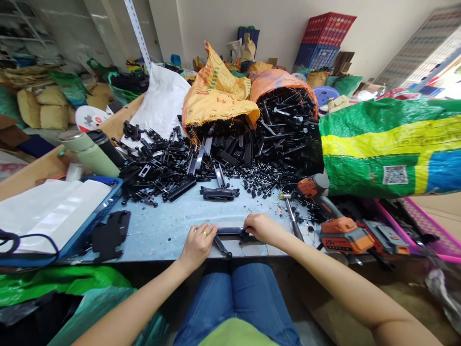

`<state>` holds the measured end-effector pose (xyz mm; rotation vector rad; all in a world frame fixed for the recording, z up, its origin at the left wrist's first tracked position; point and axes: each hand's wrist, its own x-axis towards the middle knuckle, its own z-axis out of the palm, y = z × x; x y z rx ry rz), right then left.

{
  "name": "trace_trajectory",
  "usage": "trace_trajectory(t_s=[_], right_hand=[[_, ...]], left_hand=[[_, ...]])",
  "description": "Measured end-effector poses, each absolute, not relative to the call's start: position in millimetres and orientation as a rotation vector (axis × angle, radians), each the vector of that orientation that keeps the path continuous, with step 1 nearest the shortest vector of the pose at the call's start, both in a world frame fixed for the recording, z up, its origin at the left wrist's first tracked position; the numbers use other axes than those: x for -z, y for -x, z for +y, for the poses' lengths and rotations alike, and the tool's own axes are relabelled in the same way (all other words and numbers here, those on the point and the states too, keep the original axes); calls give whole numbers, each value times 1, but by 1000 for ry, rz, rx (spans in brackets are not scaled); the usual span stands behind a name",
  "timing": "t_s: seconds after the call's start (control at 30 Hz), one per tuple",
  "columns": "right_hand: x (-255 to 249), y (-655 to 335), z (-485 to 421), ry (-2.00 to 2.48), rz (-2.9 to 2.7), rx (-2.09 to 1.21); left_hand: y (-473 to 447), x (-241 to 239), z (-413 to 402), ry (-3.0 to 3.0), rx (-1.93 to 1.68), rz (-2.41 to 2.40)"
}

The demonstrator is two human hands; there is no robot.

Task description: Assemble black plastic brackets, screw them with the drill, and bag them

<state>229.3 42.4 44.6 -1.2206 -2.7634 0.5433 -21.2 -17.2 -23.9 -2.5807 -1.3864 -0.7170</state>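
Note:
Both hands hold a long black plastic bar (pixel 231 231) level, just over the front edge of the light-blue worktable (pixel 154 230). My left hand (pixel 199 244) is closed round its left end, with a ring on one finger. At the other end, my right hand (pixel 262 228) pinches it, fingertips partly hidden. Beneath the bar a black arm piece with a round tip (pixel 223 247) slants toward me; whether it is joined to the bar I cannot tell. Beyond my hands lies an assembled black bracket (pixel 219 193). A hammer (pixel 293 218) rests right of my right hand.
An orange cordless drill (pixel 338 216) stands at the right, near a green and yellow sack (pixel 389 144). Heaped black parts (pixel 154 163) and small screws (pixel 261 179) spread before open orange sacks (pixel 219 103). On the left are a blue tray (pixel 113 190), a flat black plate (pixel 110 235) and a green bottle (pixel 90 154).

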Motion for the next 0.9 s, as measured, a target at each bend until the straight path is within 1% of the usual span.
trace_trajectory(t_s=[0.1,0.2,0.27,0.37,0.5,0.7,0.9], right_hand=[[-38,-232,42,1166,-2752,-529],[-21,-242,34,1149,-2587,-490],[-4,-251,23,1062,-2458,-410],[21,-263,10,903,-2374,-307],[41,-273,9,820,-2403,-310],[47,-282,22,993,-2452,-349],[36,-288,37,714,-2690,-395]], left_hand=[[16,21,-20,2528,768,-1422],[1,17,-22,2572,800,-1393],[-17,12,-20,2670,748,-1372],[-43,7,-12,2808,613,-1486],[-59,9,-1,2929,539,-1559],[-60,16,0,2861,538,-1694],[-65,14,-4,2844,564,-1697]])
